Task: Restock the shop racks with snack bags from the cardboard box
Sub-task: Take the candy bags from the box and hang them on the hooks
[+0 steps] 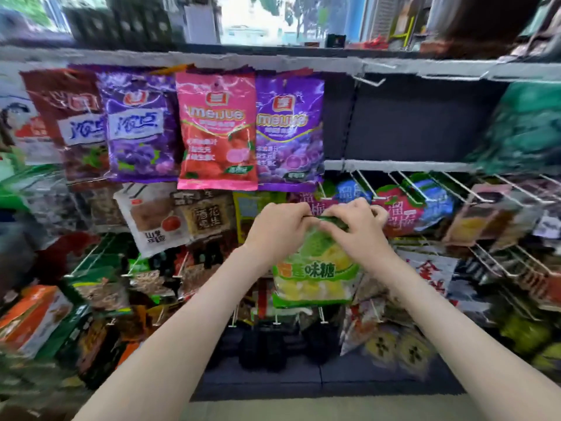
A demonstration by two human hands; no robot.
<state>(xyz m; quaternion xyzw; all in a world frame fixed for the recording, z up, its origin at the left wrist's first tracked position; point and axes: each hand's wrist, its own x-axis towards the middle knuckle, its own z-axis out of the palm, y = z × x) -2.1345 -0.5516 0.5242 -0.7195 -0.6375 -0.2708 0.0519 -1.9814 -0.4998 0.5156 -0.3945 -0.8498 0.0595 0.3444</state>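
I pinch the top of the green snack bag with my left hand and right hand. I think I must slide its hole onto a rack hook next.

Bright daylight behind; edges blurred and smeared, wide-angle bending.

So the rack is packed: a pink meijue bag and a purple meijue bag are hung at 12 o'clock, wire hooks are fixed around 3 o'clock.
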